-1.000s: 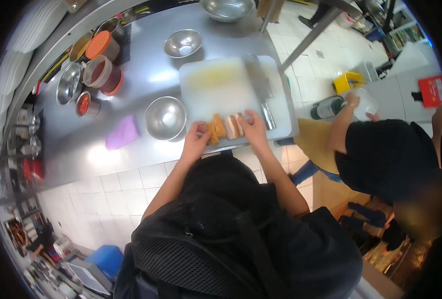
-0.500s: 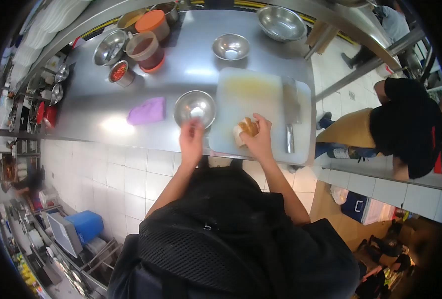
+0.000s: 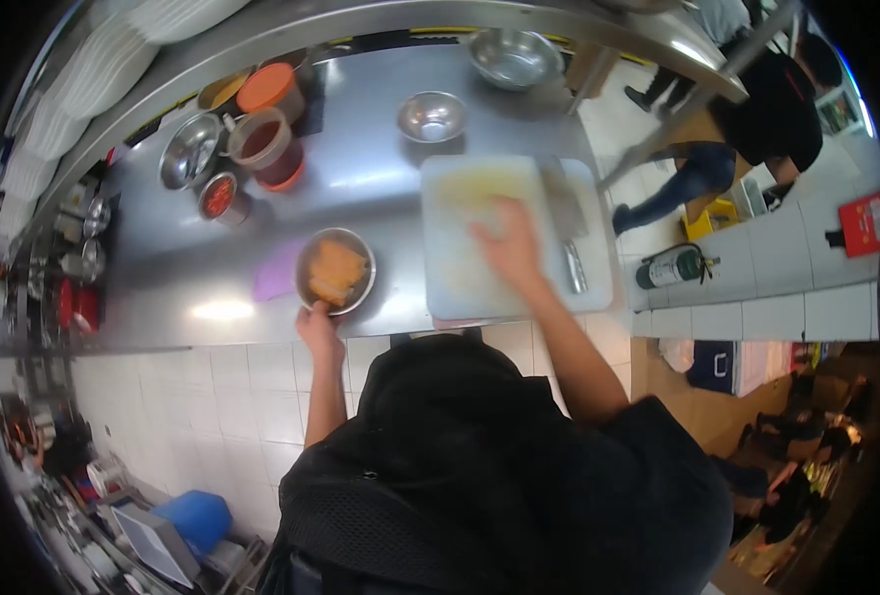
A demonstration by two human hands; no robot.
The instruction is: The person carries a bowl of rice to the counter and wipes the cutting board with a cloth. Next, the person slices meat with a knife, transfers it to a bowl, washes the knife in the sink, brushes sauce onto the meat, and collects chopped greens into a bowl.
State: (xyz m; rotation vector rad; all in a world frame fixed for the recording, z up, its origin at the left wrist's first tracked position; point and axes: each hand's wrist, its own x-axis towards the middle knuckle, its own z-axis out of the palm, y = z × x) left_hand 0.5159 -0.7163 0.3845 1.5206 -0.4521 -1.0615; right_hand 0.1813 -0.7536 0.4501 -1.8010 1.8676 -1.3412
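Note:
My left hand (image 3: 318, 332) grips the near rim of a small metal bowl (image 3: 368, 288) close to the table's front edge. Golden-brown food pieces (image 3: 337, 270) lie in that bowl; their exact kind is hard to tell. A purple cloth (image 3: 274, 273) is partly hidden behind its left side. Over the white cutting board (image 3: 460, 288), my right hand (image 3: 509, 243) is open and somewhat blurred, with nothing in it. A cleaver (image 3: 561, 198) rests along the board's right part, its handle toward me.
At the back left stand a container of dark red liquid (image 3: 263, 144), a tub with an orange lid (image 3: 267, 89), a metal cup of chopped red food (image 3: 220, 196) and a metal bowl with utensils (image 3: 192, 151). Two more metal bowls are farther back. A person (image 3: 772, 99) bends at the right.
The food from my right hand is now in the bowl. My left hand has taken the bowl's rim and moved it left, over part of the cloth. My right hand has opened and moved forward.

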